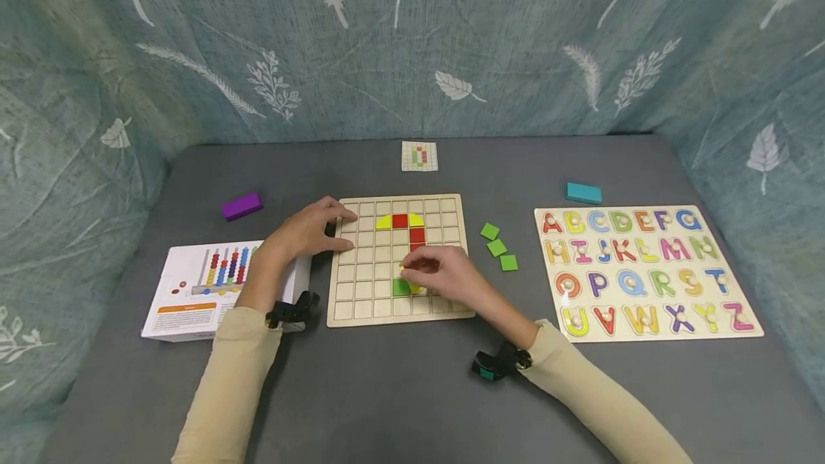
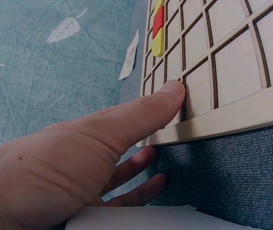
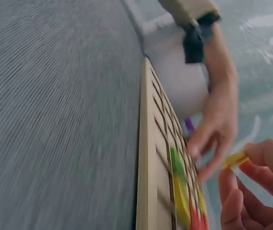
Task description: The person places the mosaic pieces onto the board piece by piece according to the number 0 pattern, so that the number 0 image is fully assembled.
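Observation:
A wooden grid board point(image 1: 361, 285) lies in the middle of the grey table. Yellow and red tiles point(image 1: 401, 221) sit in its upper rows, and a green tile point(image 1: 399, 288) lower down. My left hand point(image 1: 316, 229) rests on the board's left edge; its straight thumb point(image 2: 167, 98) presses on the frame point(image 2: 232, 120), and the other fingers lie against the edge. My right hand point(image 1: 410, 268) hovers over the lower middle of the board beside the green tile. It pinches a small yellow piece point(image 3: 235, 160) between thumb and fingertips, just above the board point(image 3: 148, 158).
Three loose green tiles point(image 1: 497, 248) lie right of the board, then an alphabet puzzle point(image 1: 644, 272). A teal block point(image 1: 583, 193) is behind the puzzle. A purple block point(image 1: 242, 206) and an abacus box point(image 1: 200, 292) are on the left, a pattern card point(image 1: 420, 156) at the back.

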Motion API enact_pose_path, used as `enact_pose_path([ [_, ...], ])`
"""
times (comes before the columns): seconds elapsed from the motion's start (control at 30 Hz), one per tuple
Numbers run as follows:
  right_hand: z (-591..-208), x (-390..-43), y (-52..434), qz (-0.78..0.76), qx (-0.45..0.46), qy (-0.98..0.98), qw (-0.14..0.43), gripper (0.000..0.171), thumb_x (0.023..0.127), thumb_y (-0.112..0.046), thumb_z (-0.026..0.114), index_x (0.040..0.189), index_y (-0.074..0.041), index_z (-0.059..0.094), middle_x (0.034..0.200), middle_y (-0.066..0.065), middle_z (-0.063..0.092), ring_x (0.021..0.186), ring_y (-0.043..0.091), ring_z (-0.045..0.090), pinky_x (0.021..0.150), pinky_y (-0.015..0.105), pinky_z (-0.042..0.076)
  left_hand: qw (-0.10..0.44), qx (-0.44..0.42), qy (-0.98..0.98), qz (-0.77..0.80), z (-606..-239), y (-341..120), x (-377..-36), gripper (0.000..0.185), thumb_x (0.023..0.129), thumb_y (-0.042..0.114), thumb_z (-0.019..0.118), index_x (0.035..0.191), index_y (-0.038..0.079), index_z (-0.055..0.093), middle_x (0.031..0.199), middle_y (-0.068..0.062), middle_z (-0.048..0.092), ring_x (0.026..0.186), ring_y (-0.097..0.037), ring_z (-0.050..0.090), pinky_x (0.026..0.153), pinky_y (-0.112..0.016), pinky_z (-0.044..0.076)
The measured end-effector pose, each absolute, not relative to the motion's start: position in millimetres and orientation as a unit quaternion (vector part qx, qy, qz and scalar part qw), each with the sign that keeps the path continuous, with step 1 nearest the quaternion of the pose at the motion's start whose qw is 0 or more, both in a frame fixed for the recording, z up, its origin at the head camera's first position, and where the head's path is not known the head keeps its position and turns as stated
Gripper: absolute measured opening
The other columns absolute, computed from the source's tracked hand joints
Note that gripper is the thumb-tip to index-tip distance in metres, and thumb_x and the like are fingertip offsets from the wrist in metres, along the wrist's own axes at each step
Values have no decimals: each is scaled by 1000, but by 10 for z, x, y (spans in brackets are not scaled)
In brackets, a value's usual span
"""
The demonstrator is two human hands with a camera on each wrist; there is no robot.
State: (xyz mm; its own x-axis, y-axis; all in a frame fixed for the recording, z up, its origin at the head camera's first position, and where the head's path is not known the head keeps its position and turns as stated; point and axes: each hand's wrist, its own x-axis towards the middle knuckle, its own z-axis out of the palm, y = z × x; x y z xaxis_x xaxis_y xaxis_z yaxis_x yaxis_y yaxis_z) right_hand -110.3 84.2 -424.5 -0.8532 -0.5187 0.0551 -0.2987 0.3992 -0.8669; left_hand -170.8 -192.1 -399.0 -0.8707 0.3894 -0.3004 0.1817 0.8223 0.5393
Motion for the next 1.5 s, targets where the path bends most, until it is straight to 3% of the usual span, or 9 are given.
enact_pose_path([
  [0.27,-4193,-1053,353,-373,-329,864,80,11,90,-17,69,95,-9,74,91,3,74,79,11,69,69,16,50,202,152,936,244,-3979,-1903,-1722,52,88,27,72,135,11,57,136,-14,46,123,-35,48,100,-55,42],
  [0.43,-4236,-998,238,-306,-337,888,57,10,90,-19,69,94,-11,74,86,1,72,76,9,65,66,18,48,202,150,936,246,-3968,-1895,-1715,53,88,27,72,136,11,57,136,-13,47,124,-34,48,102,-55,41],
  [0.77,-4252,-978,248,-259,-347,900,48,11,90,-20,68,88,-9,70,77,1,63,67,8,51,59,17,39,203,147,937,243,-3998,-1890,-1690,52,88,28,72,136,12,57,136,-13,47,123,-34,49,101,-55,41],
  [1.23,-4228,-1013,333,-248,-335,908,45,14,88,-18,72,91,-5,69,80,4,60,68,9,48,59,18,39,205,143,937,242,-3993,-1883,-1709,52,89,28,71,136,12,56,137,-13,46,123,-34,49,100,-55,41],
  [1.5,-4239,-1010,338,-225,-337,914,32,14,87,-20,73,80,-9,71,82,3,60,73,13,52,59,19,42,206,139,939,238,-3991,-1879,-1714,53,89,29,71,137,13,56,139,-13,45,126,-34,47,103,-56,40],
])
